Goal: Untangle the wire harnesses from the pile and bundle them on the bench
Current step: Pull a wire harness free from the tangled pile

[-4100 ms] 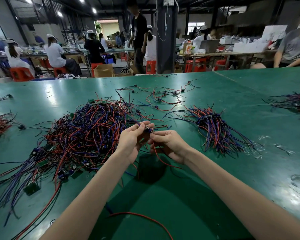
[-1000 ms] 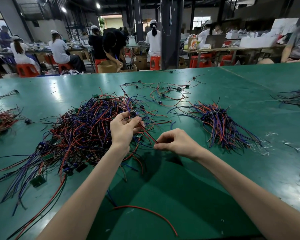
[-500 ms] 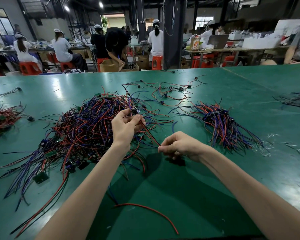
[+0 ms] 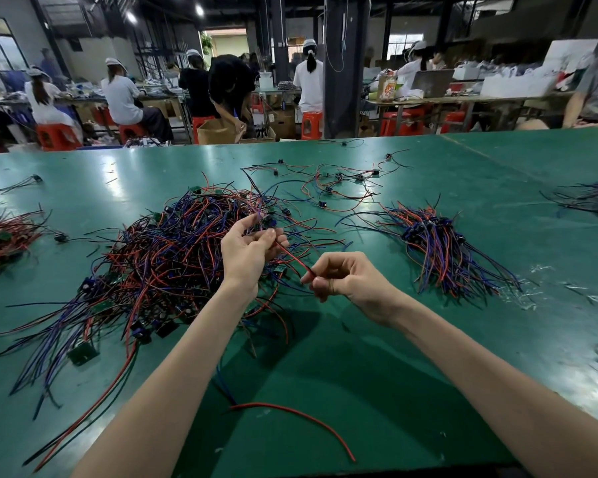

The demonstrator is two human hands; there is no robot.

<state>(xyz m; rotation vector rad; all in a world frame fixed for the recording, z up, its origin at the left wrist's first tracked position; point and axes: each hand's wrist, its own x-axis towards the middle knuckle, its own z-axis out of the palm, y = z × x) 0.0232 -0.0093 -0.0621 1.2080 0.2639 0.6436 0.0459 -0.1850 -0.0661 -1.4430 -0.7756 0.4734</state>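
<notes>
A big tangled pile of red, blue and black wire harnesses (image 4: 145,263) lies left of centre on the green bench (image 4: 359,374). My left hand (image 4: 247,251) is raised over the pile's right edge and pinches the connector end of one harness. Its red wire (image 4: 292,258) runs taut down to my right hand (image 4: 346,277), which pinches the wire between thumb and fingers. A sorted bundle of harnesses (image 4: 442,250) lies to the right, its wires fanned toward me.
Loose harnesses (image 4: 332,188) are scattered behind the pile. A single red wire (image 4: 297,419) lies near the front edge. More wire heaps sit at the far left (image 4: 4,236) and far right (image 4: 591,198). Plastic scraps (image 4: 539,288) lie beside the bundle. Workers sit at benches behind.
My right hand has slid a little down and right along the red wire, pulling it straighter. My left hand stays at the pile, still holding the connector end.
</notes>
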